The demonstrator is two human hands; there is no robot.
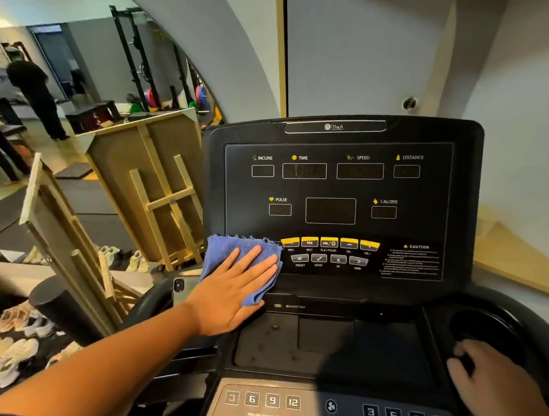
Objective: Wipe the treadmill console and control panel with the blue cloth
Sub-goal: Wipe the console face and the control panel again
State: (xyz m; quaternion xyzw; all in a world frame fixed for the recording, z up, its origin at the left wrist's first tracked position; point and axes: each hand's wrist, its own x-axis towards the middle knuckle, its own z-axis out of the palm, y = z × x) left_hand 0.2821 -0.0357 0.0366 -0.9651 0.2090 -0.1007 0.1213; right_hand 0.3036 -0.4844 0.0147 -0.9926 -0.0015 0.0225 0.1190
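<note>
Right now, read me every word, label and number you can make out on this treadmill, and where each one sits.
"TheA": console top.
"INCLINE", "TIME", "SPEED", "DISTANCE", "PULSE", "CALORIE": display panel.
"PREV", "NEXT", "PLAY/PAUSE", "PRESET", "ENTER", "UP", "DOWN": under the button rows.
"CAUTION": warning label; its small print is unreadable.
"3 6 9 12": lower keypads; caption beneath blurred.
"FAN": fan button.

**Where there's room on this treadmill console**

Most of the display face (pixel 339 183) is wide open, nothing on it from INCLINE across to CALORIE. The lower left corner is taken up by the left hand (pixel 236 291) pressed flat on the blue cloth (pixel 237 252), right beside the yellow buttons (pixel 329 241). The tray (pixel 324 337) below sits bare. On the right, the right hand (pixel 493 384) blocks the near edge of the cup holder (pixel 486 329). Wooden frames (pixel 154 187) crowd the left side.
</note>
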